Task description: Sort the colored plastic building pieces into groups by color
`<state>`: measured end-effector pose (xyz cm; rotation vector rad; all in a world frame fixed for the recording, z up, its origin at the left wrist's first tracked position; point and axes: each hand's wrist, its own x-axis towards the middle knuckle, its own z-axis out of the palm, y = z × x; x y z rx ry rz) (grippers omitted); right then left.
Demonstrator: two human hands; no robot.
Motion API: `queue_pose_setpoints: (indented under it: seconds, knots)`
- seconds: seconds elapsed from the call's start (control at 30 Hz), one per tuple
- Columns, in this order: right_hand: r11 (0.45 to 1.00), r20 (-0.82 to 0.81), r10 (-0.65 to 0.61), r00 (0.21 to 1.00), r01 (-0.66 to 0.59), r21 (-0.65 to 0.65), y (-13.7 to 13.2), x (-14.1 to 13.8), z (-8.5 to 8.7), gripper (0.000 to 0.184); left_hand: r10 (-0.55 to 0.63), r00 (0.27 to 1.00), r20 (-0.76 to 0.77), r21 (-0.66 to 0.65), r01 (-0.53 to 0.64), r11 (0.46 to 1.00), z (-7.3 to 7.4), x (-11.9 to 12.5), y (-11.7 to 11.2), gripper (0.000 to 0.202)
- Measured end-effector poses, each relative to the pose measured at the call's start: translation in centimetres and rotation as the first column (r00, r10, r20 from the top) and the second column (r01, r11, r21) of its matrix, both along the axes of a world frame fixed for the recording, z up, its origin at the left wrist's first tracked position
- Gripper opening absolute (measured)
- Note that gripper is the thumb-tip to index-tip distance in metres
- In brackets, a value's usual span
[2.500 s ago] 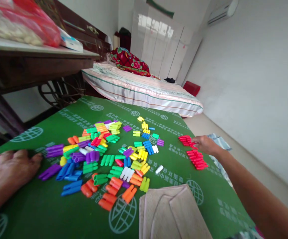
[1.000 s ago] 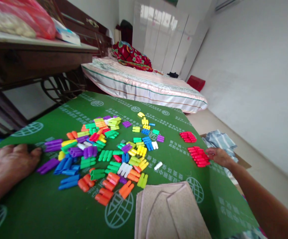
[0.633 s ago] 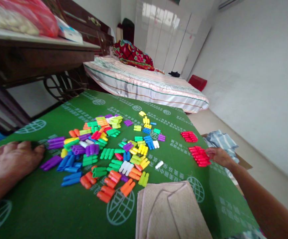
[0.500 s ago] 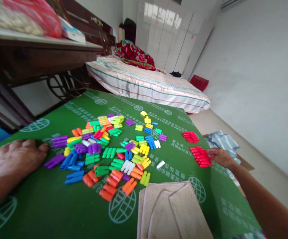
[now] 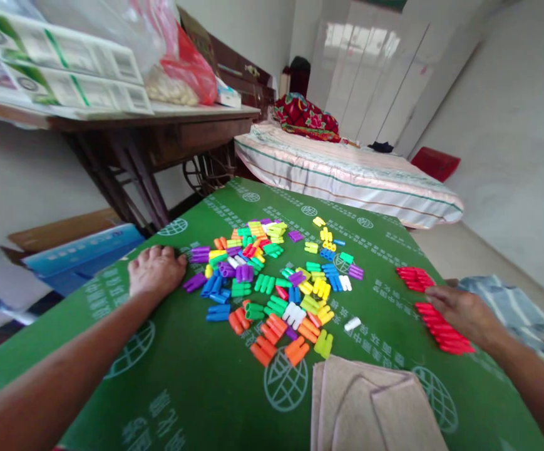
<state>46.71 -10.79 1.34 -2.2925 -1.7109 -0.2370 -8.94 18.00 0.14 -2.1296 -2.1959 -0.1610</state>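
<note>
My right hand (image 5: 464, 310) is at the right edge of the green table, its fingers closed at the near end of a red building block group (image 5: 413, 279). A second row of red building blocks (image 5: 443, 329) lies just below those fingers, partly beside the hand. My left hand (image 5: 158, 270) rests palm down on the table at the left, fingers laid out and holding nothing. Closest to it are purple blocks (image 5: 200, 254) at the left side of a mixed pile. Green blocks (image 5: 265, 284), orange blocks (image 5: 263, 351) and blue blocks (image 5: 332, 277) spread across the middle.
A folded beige cloth (image 5: 375, 407) lies at the table's near edge. One white block (image 5: 352, 324) sits apart from the pile. Beyond the green table (image 5: 196, 376) stand a bed (image 5: 347, 169) and a wooden desk (image 5: 196, 125) with boxes and bags. Striped fabric (image 5: 506, 307) is at the right.
The view has turned left, showing more of the desk. My right hand has shifted from the lower red row to the upper red group. My left hand stays on the table.
</note>
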Motion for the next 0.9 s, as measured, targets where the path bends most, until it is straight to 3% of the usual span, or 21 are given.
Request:
queue_pose_setpoints:
  seconds: [0.13,0.27,0.47,0.63,0.9]
  knots:
    - [0.971,-0.153,0.224,0.963,-0.234,-0.051,4.2,-8.0,1.5,0.027,-0.027,0.999,0.022,0.031,0.027,0.999,-0.1,-0.2,-0.4,0.058]
    - [0.877,-0.211,0.407,0.889,-0.445,-0.18,7.9,-16.4,3.0,0.027,-0.037,0.998,0.041,0.056,0.035,0.998,-0.4,-0.2,-0.5,0.058]
    - [0.815,-0.081,0.405,0.911,-0.4,-0.418,12.3,-25.8,3.4,0.025,-0.018,0.998,0.055,0.069,0.014,0.998,-0.7,-0.2,-0.6,0.055]
    - [0.809,-0.011,0.346,0.938,-0.304,-0.504,14.2,-29.0,2.4,0.031,-0.024,0.998,0.057,0.096,0.018,0.995,-0.9,-0.3,-0.7,0.054]
    - [0.809,-0.033,0.292,0.956,-0.265,-0.525,15.0,-29.7,2.2,0.031,-0.023,0.998,0.064,0.109,0.016,0.994,-1.1,-0.4,-0.8,0.053]
